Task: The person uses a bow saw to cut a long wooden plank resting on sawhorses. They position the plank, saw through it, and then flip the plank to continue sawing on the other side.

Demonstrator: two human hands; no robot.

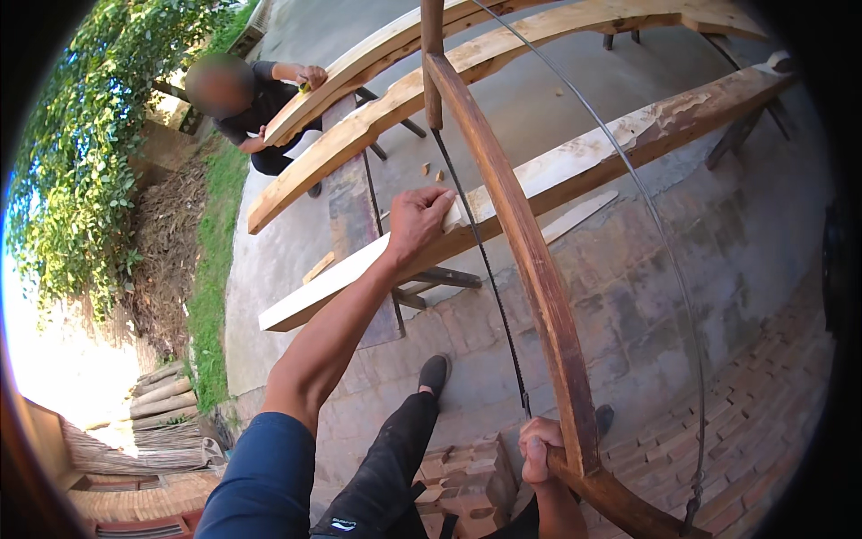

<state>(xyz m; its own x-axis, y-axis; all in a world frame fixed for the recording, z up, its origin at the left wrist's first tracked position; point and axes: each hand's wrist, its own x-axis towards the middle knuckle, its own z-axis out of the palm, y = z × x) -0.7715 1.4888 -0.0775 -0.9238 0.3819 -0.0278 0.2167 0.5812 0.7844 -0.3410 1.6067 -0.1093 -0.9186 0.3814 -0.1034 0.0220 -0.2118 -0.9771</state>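
A large wooden frame saw [530,247] slants across the right half of the head view. Its thin toothed blade [490,277] crosses a long squared wooden beam [561,172], whose top is pale and freshly worked. My right hand [541,447] is wrapped around the saw's lower end, where the blade meets the frame. My left hand [418,220] is closed and rests on the beam just left of the blade, its thumb side nearest the teeth. Some of its fingers are hidden behind the palm. The saw's tension wire [648,199] bows along the right side.
Two more beams, one a curved beam [359,135], lie farther off on wooden trestles. A co-worker [269,108] crouches at the far beam's end, hands on it. A dark plank [352,202] runs beneath the beams. Stacked bricks [467,476] stand near my feet.
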